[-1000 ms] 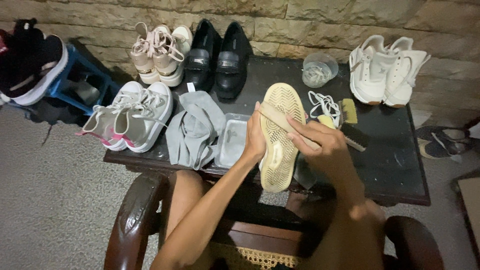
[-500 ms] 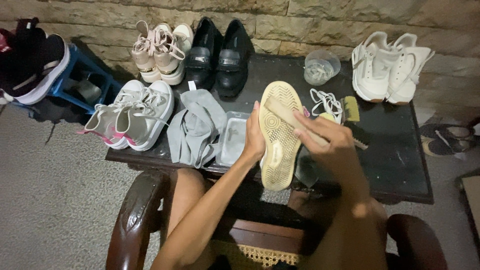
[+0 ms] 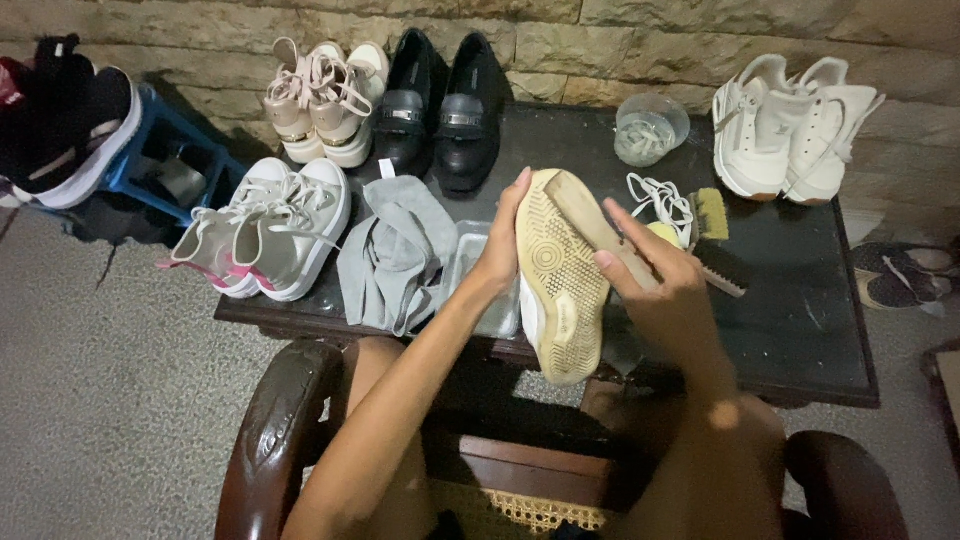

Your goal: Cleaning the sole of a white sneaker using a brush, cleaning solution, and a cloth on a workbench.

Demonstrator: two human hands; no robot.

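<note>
Hands (image 3: 505,250) (image 3: 665,290) grip upturned shoe (image 3: 560,275) and seemingly a brush (image 3: 590,222) over dark table (image 3: 800,320), stone wall (image 3: 640,35) behind.

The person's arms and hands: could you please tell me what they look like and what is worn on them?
Both arms are bare, with no sleeves in view. The left hand and right hand wear no gloves, and no rings, watch or bracelets show. The forearms look slim and the fingers long, with short nails.

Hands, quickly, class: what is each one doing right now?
Left hand: closed on the shoe, held sole up.
Right hand: closed on a wooden brush, pressed against the sole.
</note>
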